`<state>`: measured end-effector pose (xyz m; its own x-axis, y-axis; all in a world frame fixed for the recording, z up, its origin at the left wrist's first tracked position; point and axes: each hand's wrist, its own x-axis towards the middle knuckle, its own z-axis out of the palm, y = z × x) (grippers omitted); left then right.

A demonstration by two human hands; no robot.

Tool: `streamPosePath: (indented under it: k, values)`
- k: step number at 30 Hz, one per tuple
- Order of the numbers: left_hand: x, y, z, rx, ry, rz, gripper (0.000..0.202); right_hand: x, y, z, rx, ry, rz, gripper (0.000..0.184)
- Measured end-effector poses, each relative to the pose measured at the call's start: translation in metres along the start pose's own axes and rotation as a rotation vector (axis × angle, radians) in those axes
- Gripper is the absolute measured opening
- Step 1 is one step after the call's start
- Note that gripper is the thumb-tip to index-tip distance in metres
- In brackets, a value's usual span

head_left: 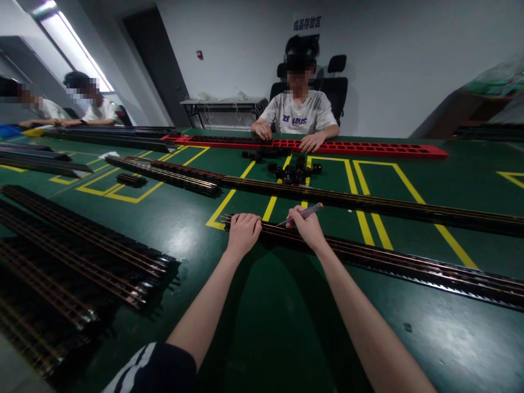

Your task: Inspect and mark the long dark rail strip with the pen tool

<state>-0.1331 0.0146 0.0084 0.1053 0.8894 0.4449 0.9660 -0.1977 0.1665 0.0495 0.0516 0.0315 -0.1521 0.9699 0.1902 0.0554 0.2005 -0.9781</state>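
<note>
A long black strip with copper-coloured rails (pixel 380 255) lies across the table in front of me, running off to the right. My left hand (pixel 244 232) is closed over its left end, with the fingertips hidden on the far side. In my right hand (pixel 307 226) is a slim screwdriver (pixel 313 209), gripped by its greyish handle and slanting down to the left. Its thin tip meets the top of the strip just right of my left hand; whether it touches a screw is too small to tell.
More railed strips (pixel 98 251) lie stacked at left. Another long strip (pixel 368 204) crosses beyond my hands, with black parts (pixel 292 173) behind it. Opposite, a person (pixel 298 112) has both hands at a red slotted tray (pixel 388 150). Two more people sit far left.
</note>
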Motion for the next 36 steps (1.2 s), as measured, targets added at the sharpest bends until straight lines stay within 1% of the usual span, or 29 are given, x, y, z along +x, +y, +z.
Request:
streamPosePath:
  k: [8,19,24,27,32,36]
  values:
    - [0.001,-0.001,-0.001,-0.004,0.016,-0.002,0.032,-0.003,-0.007,-0.005,-0.131,-0.053,-0.003,0.027]
    - [0.001,-0.016,0.0,-0.016,0.04,-0.02,0.03,-0.005,-0.013,-0.003,-0.161,-0.076,0.008,0.029]
    - [0.002,-0.022,0.0,-0.002,0.047,-0.056,0.03,-0.004,-0.01,-0.003,-0.157,-0.085,-0.013,0.028]
    - [0.0,-0.022,0.001,0.002,0.061,-0.081,0.031,-0.003,-0.007,-0.004,-0.157,-0.103,-0.025,0.028]
    - [-0.003,-0.018,0.003,0.009,0.1,-0.092,0.034,-0.001,-0.01,-0.01,-0.145,-0.085,-0.006,0.027]
    - [-0.005,-0.012,0.004,-0.008,0.093,-0.006,0.037,-0.001,-0.01,-0.012,-0.083,-0.081,0.02,0.025]
